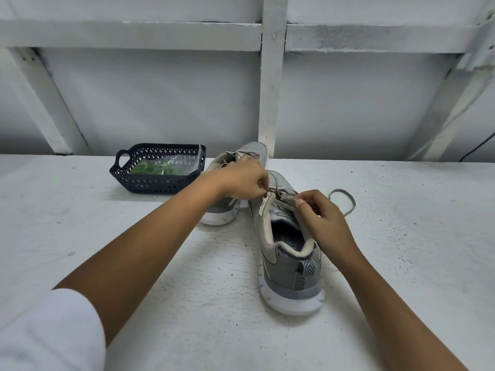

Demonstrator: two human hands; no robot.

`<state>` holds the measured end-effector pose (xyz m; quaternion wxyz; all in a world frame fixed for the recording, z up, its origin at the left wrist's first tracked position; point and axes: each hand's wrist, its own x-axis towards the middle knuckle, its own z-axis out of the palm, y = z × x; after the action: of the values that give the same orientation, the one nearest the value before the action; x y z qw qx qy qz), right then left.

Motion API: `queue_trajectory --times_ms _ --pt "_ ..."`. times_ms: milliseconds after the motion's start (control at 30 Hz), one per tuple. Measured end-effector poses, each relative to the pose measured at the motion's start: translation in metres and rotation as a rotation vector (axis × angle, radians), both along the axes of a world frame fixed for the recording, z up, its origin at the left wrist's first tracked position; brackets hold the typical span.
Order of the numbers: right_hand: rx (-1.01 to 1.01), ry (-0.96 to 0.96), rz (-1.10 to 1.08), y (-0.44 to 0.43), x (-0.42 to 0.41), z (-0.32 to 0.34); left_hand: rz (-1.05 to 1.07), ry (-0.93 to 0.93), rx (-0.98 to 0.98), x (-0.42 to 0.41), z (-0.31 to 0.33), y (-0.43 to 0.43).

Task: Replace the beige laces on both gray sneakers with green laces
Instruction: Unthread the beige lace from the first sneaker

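Head view: left of and beyond the near sneaker (290,266), green laces (155,168) lie bagged in a dark basket (150,181), apparently untouched. The far sneaker (253,152), just behind it, looks beige-laced. The left hand (241,180) has its grip pinched on the beige lace (284,203) at the near sneaker's eyelets. The right hand (325,219) has its grip pinching the sneaker's right flap. Judging by this, unlacing is barely under way and both relacings remain.

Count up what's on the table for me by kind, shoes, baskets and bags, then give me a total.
Sneakers: 2, the near sneaker and the far sneaker
Baskets: 1, the dark basket
Bags: 1, the bag of green laces
Total: 4
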<state>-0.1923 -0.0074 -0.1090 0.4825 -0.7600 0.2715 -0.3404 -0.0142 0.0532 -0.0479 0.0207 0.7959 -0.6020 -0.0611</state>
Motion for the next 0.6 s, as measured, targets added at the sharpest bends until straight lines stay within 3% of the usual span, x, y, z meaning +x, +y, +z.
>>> queue_trajectory --times_ms 100,233,400,467,600 --pt "0.001 0.003 0.000 0.000 0.000 0.000 -0.009 -0.019 -0.080 0.004 -0.008 0.002" --pt "-0.001 0.007 0.000 0.000 -0.001 0.000 -0.003 0.189 -0.302 0.010 -0.012 0.009" --pt "0.016 0.009 0.001 0.000 -0.001 0.000 0.163 0.459 -0.632 0.012 -0.010 0.011" --pt "0.016 0.008 0.001 0.001 -0.001 0.000 0.191 0.380 -0.669 0.010 -0.009 0.011" --pt "0.023 0.013 -0.003 0.001 -0.001 0.000 -0.011 0.041 -0.380 0.009 -0.014 0.014"
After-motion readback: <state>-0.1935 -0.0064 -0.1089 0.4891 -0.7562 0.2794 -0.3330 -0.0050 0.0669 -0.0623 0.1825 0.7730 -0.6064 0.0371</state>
